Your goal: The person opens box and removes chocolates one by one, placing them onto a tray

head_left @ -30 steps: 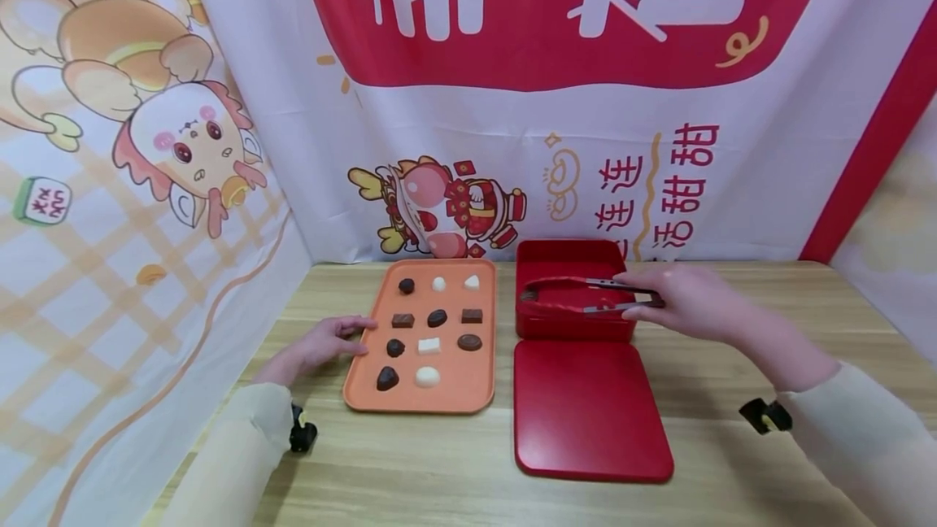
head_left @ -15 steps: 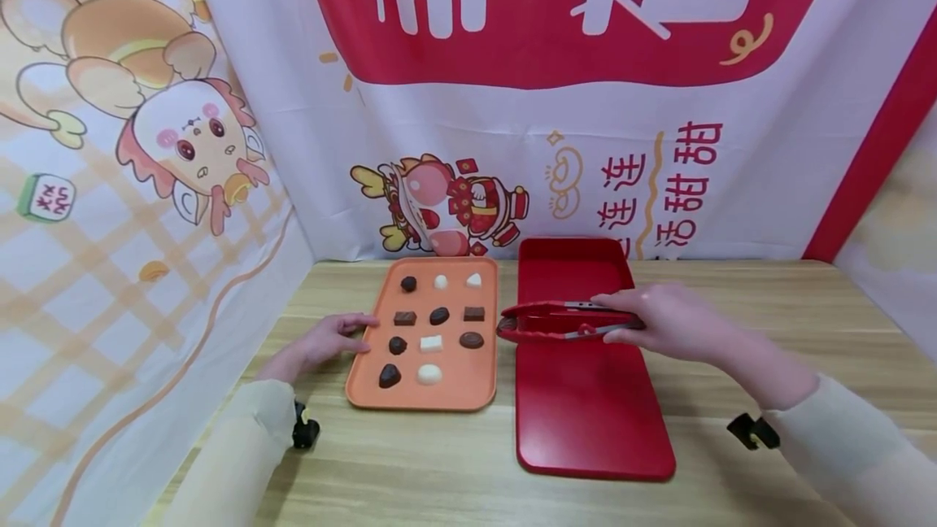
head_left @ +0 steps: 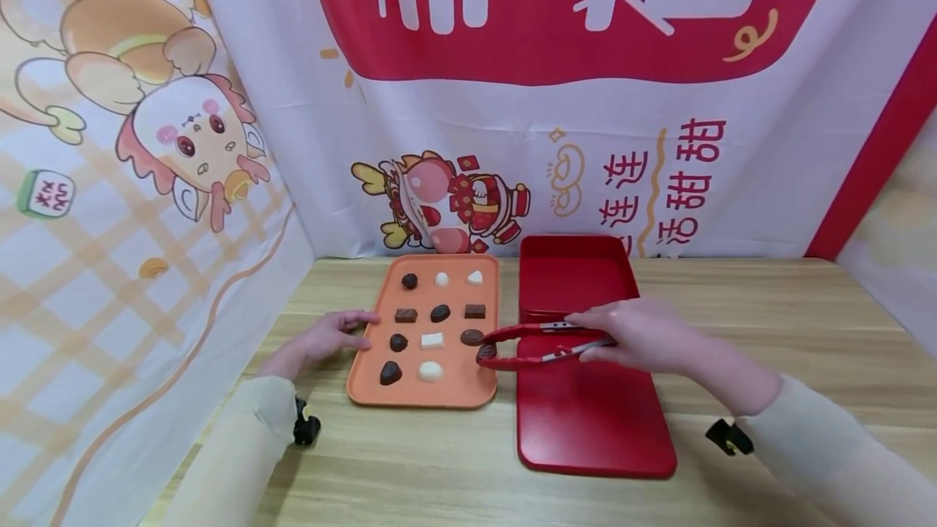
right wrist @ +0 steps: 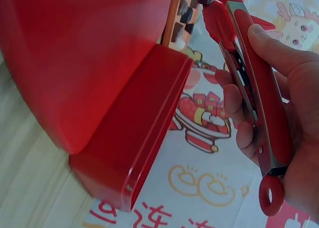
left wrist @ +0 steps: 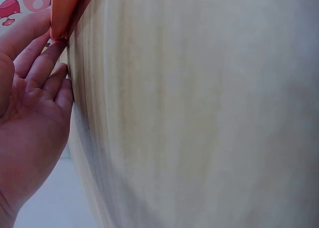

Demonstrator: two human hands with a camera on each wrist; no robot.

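My right hand grips a pair of red and steel tongs, thumb on one arm and fingers round the other. Between the red tong tips sits a dark, ridged chocolate, over the right edge of an orange tray. Close by it on the tray is an oval brown chocolate. My left hand is at the tray's left rim, its fingers fairly straight and touching the edge; the left wrist view shows its palm.
Several dark, brown and white chocolates lie in rows on the tray, including a white block. Right of it stands an open red box, with its red lid flat in front. A printed cloth hangs behind the wooden table.
My right hand has carried the tongs and chocolate from inside the red box leftward and nearer to me, over the tray's right edge. The left hand has stayed at the tray rim.
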